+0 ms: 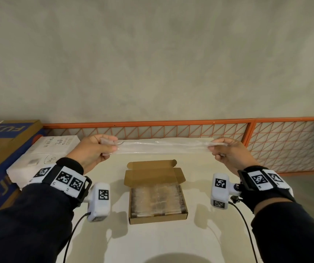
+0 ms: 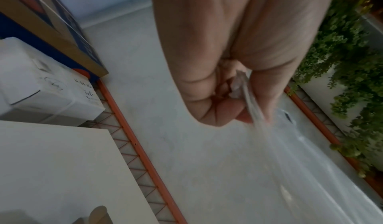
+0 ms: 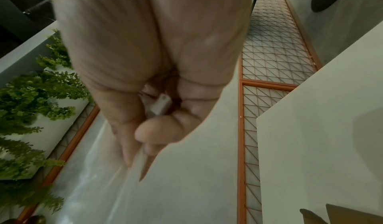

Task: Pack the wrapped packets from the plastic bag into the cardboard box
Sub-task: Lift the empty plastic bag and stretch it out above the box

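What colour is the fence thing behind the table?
Orange: the fence has an orange frame with thin criss-cross wires. The head view shows it best.

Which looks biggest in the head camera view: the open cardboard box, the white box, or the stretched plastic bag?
1. White box, though partly hidden by the left hand.
2. Cardboard box, a near tie; it sits closer to the camera, so unsure.
3. Plastic bag, long but a thin strip.

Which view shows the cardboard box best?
Head view. The cardboard box sits open on the table, whole, with wrapped packets filling it and its lid flap up. The left wrist view catches only a blurred brown scrap at the bottom edge, the right wrist view a corner at bottom right.
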Tool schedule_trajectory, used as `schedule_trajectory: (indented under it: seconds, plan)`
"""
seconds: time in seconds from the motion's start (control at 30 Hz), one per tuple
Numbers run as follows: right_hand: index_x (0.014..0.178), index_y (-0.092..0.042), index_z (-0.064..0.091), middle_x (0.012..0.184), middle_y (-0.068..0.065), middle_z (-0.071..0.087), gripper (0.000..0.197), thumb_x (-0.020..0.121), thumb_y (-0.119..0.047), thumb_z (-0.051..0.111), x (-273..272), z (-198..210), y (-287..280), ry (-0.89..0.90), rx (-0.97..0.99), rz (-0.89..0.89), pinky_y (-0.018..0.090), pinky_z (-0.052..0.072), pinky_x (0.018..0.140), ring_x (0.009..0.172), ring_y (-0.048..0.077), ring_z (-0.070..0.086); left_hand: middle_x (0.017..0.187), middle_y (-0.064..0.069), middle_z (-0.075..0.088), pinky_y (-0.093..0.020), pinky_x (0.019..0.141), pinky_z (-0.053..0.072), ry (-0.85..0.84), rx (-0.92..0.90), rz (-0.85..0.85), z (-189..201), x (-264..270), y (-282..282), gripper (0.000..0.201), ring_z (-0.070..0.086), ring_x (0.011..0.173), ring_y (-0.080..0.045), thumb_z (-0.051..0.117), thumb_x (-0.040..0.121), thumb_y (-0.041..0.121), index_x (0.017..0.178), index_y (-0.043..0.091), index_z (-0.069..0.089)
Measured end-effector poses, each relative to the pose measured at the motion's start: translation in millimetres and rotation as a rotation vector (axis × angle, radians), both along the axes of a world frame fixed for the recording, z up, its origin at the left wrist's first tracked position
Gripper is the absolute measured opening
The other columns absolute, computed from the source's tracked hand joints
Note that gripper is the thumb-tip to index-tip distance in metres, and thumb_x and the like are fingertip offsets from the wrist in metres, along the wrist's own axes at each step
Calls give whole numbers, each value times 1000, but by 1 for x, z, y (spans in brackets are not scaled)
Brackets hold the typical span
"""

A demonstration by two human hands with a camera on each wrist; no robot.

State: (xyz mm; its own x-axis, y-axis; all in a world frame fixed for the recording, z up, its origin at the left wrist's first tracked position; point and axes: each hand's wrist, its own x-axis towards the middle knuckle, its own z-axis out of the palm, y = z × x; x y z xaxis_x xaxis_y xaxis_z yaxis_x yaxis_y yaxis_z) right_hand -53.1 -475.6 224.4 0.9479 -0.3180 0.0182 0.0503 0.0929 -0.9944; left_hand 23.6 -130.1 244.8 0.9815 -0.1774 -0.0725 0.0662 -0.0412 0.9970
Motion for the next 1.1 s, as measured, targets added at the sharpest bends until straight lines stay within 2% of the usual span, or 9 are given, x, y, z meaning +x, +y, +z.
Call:
schedule_trajectory:
  seconds: [0.13, 0.23, 0.33, 0.43, 0.57, 0.7, 0.8, 0.93, 1.1]
  plan:
    - [49, -15, 66, 49, -2, 63, 51, 85, 17, 46, -1, -1, 0, -18, 38, -8, 10, 43, 40, 38, 2, 52, 81, -12, 57, -11, 37, 36, 9, 81, 28, 2, -6, 2, 29, 39, 57, -15, 49, 86, -15, 65, 6, 54]
    - [41, -18, 66, 48, -5, 64, 62, 87, 16, 43, -5, -5, 1, -8, 25, -8, 9, 44, 40, 38, 1, 54, 71, -10, 48, -10, 33, 32, -6, 195, 13, 1, -9, 0, 36, 31, 52, -15, 43, 89, -15, 61, 7, 48]
    - [55, -10, 63, 45, -4, 62, 46, 88, 15, 43, -8, -8, 0, 3, 16, -38, 10, 45, 40, 38, 3, 55, 67, -11, 56, -10, 35, 33, -53, 317, -10, 2, -13, 0, 36, 39, 46, -13, 49, 89, -10, 60, 12, 44]
    - [65, -6, 58, 42, -1, 58, 33, 87, 14, 46, -9, -10, -1, 20, -39, -58, 10, 45, 41, 38, 4, 55, 58, -5, 57, -10, 39, 34, -95, 362, 5, 2, -16, -1, 36, 46, 39, -1, 53, 89, -5, 61, 15, 42]
    - [70, -7, 60, 52, 3, 56, 26, 87, 10, 52, -10, -14, -3, 33, -97, -57, 11, 45, 42, 40, 5, 51, 58, 0, 42, -15, 46, 36, -107, 384, 27, 2, -20, 0, 29, 40, 47, -11, 59, 88, 3, 70, 17, 42]
    - [76, -7, 59, 62, 6, 45, 14, 87, 2, 58, -13, -22, -6, 47, -193, -56, 12, 42, 44, 51, 13, 42, 71, 0, 50, -11, 45, 41, -87, 286, 30, 4, -23, -4, 19, 40, 54, -12, 60, 87, 3, 85, 21, 53]
    - [75, -8, 59, 61, 5, 45, 17, 87, 4, 58, -14, -29, -10, 51, -165, -90, 12, 41, 43, 50, 13, 41, 73, 2, 52, -10, 51, 46, -56, 227, -21, 6, -25, -8, 16, 43, 59, -9, 55, 91, 5, 92, 20, 61]
    - [68, -7, 55, 59, 7, 47, 30, 88, 13, 47, -17, -29, -15, 34, 9, -106, 11, 41, 40, 35, 5, 45, 63, -1, 45, -13, 51, 52, -17, 140, -45, 8, -26, -10, 28, 39, 56, -10, 46, 93, -2, 81, 15, 63]
    - [44, -13, 63, 65, 6, 62, 57, 88, 16, 40, -20, -31, -22, 18, 170, -61, 11, 48, 46, 47, 6, 54, 50, 0, 33, -19, 49, 54, 38, 118, -73, 10, -27, -9, 38, 31, 41, -7, 34, 94, -6, 66, 12, 51]
